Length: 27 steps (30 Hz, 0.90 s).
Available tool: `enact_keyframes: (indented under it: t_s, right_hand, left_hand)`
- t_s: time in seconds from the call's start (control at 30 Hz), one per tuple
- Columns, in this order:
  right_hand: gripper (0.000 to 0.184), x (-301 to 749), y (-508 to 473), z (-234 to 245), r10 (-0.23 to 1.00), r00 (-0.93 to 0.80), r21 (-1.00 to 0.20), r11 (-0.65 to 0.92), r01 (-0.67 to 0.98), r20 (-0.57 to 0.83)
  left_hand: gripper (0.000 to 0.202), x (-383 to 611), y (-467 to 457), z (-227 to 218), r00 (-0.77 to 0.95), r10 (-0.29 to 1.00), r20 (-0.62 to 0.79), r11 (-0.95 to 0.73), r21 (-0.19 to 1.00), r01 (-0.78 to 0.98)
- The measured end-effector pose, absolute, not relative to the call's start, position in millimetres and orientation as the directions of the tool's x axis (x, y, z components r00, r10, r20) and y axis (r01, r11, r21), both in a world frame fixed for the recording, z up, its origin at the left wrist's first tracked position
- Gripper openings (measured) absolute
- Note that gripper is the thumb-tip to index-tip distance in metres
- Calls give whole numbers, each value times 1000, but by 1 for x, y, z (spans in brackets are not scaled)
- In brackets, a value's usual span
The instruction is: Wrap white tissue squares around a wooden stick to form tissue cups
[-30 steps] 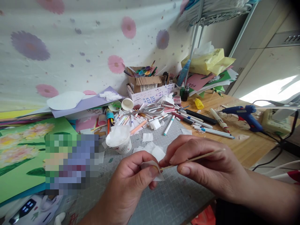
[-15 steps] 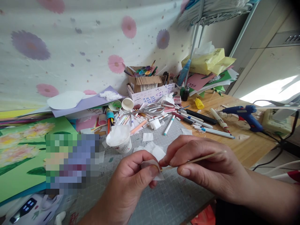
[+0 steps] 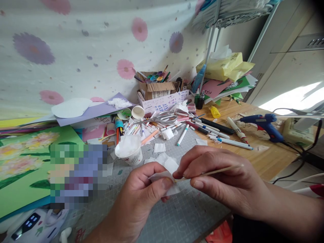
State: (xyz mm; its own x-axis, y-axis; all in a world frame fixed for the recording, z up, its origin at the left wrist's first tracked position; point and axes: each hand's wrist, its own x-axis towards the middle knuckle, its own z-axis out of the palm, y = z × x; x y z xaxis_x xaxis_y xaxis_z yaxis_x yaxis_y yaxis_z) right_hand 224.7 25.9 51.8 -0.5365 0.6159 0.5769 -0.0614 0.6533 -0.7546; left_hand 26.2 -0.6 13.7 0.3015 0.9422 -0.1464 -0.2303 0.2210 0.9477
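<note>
My left hand (image 3: 144, 195) pinches a small piece of thin white paper (image 3: 172, 190) between thumb and fingers. A thin wooden stick (image 3: 220, 169) is gripped in my right hand (image 3: 217, 182), its near end showing past the knuckles. The stick's other end meets the paper beside my left thumb; the exact tip is partly hidden. Just beyond my hands, several loose white paper squares (image 3: 172, 165) lie in a pile on the grey cutting mat (image 3: 187, 216). A paper cup (image 3: 129, 155) with white paper in it stands to the left of the pile.
Markers (image 3: 182, 135) and scissors (image 3: 164, 118) clutter the back of the mat. A blue glue gun (image 3: 263, 123) with a black cord lies at the right. Green card with paper flowers (image 3: 22, 152) covers the left side. Behind stands a cardboard box (image 3: 157, 90).
The paper in my left hand has turned a little and spreads slightly further out to the right. Both hands have stayed nearly in place.
</note>
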Motion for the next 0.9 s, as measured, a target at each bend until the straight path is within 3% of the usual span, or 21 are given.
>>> enact_keyframes:
  t_s: [0.6, 0.9]
  right_hand:
    - [8, 220, 29, 47, 608, -556, -747, 664, -36, 567]
    - [12, 219, 30, 47, 632, -544, -762, 647, -22, 553]
  left_hand:
    - [14, 29, 4, 14, 244, 964, 110, -75, 986, -147]
    - [7, 29, 1, 11, 193, 978, 84, -69, 994, -85]
